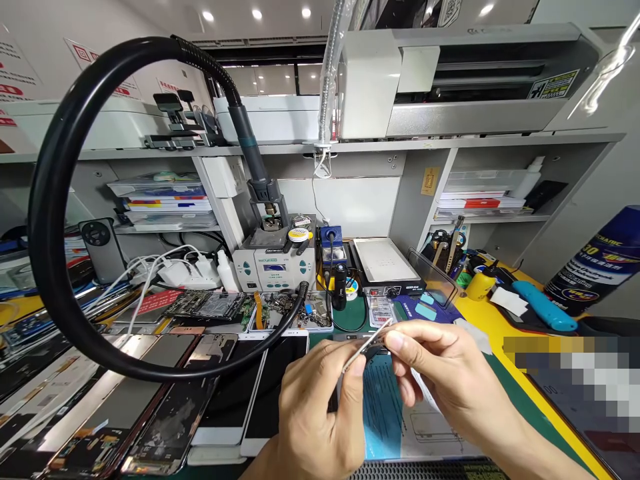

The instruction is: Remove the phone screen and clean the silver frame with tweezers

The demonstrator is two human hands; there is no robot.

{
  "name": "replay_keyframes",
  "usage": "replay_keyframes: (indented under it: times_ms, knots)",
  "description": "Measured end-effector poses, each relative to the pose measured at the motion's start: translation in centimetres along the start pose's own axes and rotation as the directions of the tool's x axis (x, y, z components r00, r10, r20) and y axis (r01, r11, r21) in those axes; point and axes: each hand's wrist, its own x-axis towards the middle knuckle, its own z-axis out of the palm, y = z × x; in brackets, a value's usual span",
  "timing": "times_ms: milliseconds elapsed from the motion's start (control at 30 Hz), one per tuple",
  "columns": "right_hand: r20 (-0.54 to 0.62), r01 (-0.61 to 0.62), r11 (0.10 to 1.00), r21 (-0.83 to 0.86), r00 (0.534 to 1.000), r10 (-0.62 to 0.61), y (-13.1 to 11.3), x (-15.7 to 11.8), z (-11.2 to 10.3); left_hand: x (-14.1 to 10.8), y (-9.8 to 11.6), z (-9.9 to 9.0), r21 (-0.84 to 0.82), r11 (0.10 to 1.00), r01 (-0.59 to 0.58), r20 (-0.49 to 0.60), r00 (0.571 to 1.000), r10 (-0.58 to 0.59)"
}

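A thin, flat piece with a pale edge (367, 345) is raised above the bench, tilted up to the right. My left hand (325, 400) pinches its lower left end between thumb and fingers. At its upper right end my right hand (445, 367) has thumb and forefinger closed on it, the other fingers curled below. The face of the piece is mostly turned away, so its details are hidden. Beneath the hands lies a blue and white printed sheet (383, 407) on the green mat.
Disassembled phones (170, 407) and white-framed screens (275, 387) cover the left side. A black hose (40, 220) loops over them from the hot-air station (275, 267). Behind stand a tray of parts (320, 313) and a heating plate (385, 260); a spray can (595, 267) is at right.
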Motion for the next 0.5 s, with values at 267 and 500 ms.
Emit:
replay_keyframes:
  times_ms: [267, 500]
  knots:
    - [0.032, 0.018, 0.999, 0.038, 0.999, -0.019, 0.11, -0.1, 0.25, 0.41, 0.27, -0.03, -0.02, 1.0, -0.017, -0.031, 0.999, 0.017]
    - [0.028, 0.05, 0.999, 0.011, 0.998, -0.05, 0.04, -0.05, 0.55, 0.23, -0.09, -0.01, -0.042, 0.999, -0.034, -0.015, 0.999, 0.033]
